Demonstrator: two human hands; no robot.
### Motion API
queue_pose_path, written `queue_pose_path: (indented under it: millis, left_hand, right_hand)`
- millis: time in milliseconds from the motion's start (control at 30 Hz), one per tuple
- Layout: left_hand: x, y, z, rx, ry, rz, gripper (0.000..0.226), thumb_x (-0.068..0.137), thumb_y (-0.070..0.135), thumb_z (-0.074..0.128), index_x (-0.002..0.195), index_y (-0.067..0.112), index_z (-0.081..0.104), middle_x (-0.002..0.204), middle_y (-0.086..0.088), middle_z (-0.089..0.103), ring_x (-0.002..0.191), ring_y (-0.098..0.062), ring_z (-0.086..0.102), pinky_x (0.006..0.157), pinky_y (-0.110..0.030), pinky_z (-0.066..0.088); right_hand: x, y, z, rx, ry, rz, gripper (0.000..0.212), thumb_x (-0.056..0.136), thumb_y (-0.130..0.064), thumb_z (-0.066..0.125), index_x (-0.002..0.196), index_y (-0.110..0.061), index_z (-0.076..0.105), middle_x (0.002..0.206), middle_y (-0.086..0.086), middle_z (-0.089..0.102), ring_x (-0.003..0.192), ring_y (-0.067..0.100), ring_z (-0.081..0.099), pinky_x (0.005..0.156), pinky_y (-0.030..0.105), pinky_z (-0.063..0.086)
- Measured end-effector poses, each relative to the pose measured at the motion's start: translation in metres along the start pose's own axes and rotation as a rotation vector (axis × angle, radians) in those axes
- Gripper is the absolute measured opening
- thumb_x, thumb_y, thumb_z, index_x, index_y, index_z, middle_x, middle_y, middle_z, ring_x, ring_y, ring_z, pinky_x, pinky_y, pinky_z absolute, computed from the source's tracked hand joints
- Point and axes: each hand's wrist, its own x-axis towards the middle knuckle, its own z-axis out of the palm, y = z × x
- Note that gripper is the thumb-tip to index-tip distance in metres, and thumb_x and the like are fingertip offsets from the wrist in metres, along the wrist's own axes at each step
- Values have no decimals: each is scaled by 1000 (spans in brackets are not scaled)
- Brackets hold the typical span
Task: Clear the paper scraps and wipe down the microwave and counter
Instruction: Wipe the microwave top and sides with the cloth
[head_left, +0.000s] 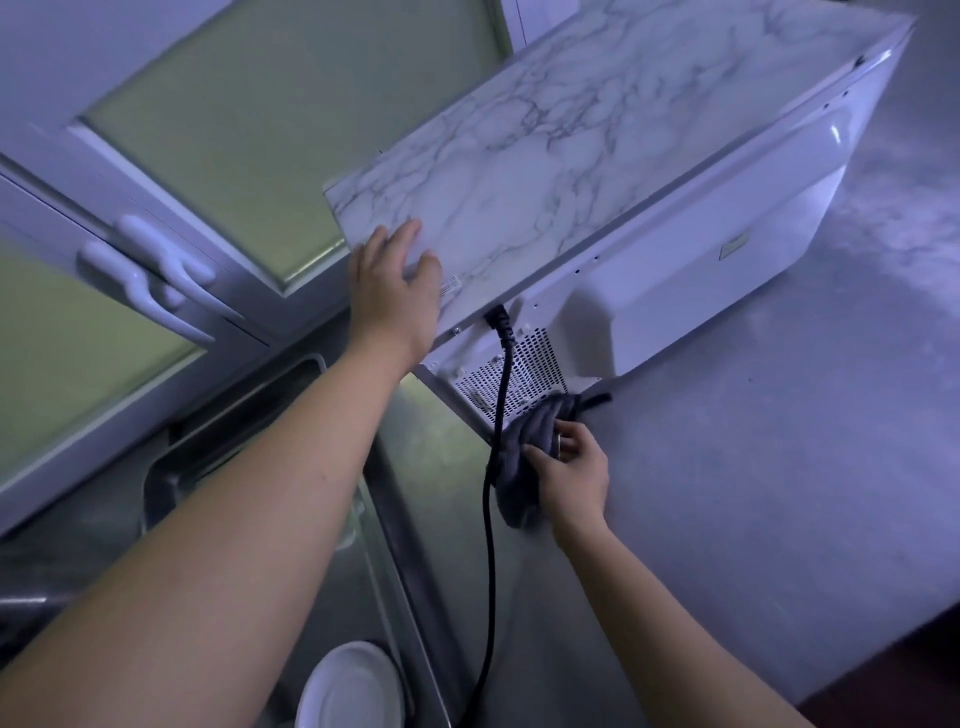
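The white microwave (701, 249) with a marble-patterned top stands on the grey counter (753, 467), its back panel and vent grille toward me. My left hand (395, 291) holds the microwave's near top corner, fingers on the marble top. My right hand (569, 473) grips a dark grey cloth (524, 457) against the counter at the microwave's lower back corner, beside the grille. No paper scraps are visible.
A black power cord (493, 467) hangs from the microwave's back, down past the cloth. A steel sink (332, 519) lies to the left with a white plate (353, 686) below. A window with white handles (150, 275) is at far left.
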Motion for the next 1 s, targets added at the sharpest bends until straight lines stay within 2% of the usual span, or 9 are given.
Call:
queue_pose_path:
  millis: [100,233,300,400,467,533,633,800,1000]
  left_hand:
    - [2,-1,-2,-9,6,4,49,101,29,42,150,29,42,165,0,20,153,-16,9,120,-31,10]
    - [2,0,-1,-28,9,16,49,101,29,42,150,29,42,164,0,21,153,-16,9,120,-32,12]
    - [3,-1,0,-39,20,18,49,101,29,42,150,29,43,164,1,21,153,-15,9,116,-21,13]
    - [4,-3,1,-87,31,12,48,100,27,44,148,30,46,164,1,21,152,-15,9,82,8,20]
    - [6,-4,2,-118,32,22,48,100,25,45,147,27,47,163,-2,21,152,-17,10,63,14,24]
    - [6,-8,5,-107,26,33,48,100,27,45,148,29,46,163,-1,21,152,-15,10,76,11,25]
    - [8,-11,4,-66,32,30,49,99,32,43,148,34,45,163,3,21,152,-11,10,104,-16,15]
    - [5,-12,6,-47,35,18,48,99,32,43,148,34,45,163,2,23,152,-12,11,108,-22,11]
    - [9,-10,5,-61,32,30,49,99,29,44,147,31,46,163,1,23,151,-12,13,101,-6,12]
  right_hand:
    - [0,-8,-13,135,114,-59,32,79,-8,77,94,-35,67,87,-11,70,83,10,69,84,40,59]
    - [28,-29,-19,327,269,-44,39,85,-3,70,118,-22,68,100,3,75,95,19,71,95,44,57]
    - [32,-32,-7,347,252,32,41,85,-3,65,119,-24,70,100,1,76,97,22,72,96,45,56]
    - [16,-20,23,386,211,119,41,83,-5,65,119,-24,72,100,-2,77,94,17,73,95,43,57]
    - [0,-8,38,327,120,103,33,84,-5,64,111,-21,73,100,0,76,95,21,72,94,45,57]
    - [-12,4,44,187,46,62,32,88,-7,61,113,-24,72,107,-4,69,100,17,67,97,38,54]
    - [-13,9,33,18,-12,-36,35,89,-8,58,116,-26,71,109,-5,58,102,15,61,95,29,48]
    - [-16,17,16,97,-231,-4,46,86,7,57,121,-19,71,113,3,74,108,19,68,99,35,53]
    - [-19,11,25,421,-271,138,42,80,-11,81,113,-24,60,105,8,73,86,15,71,66,19,53]
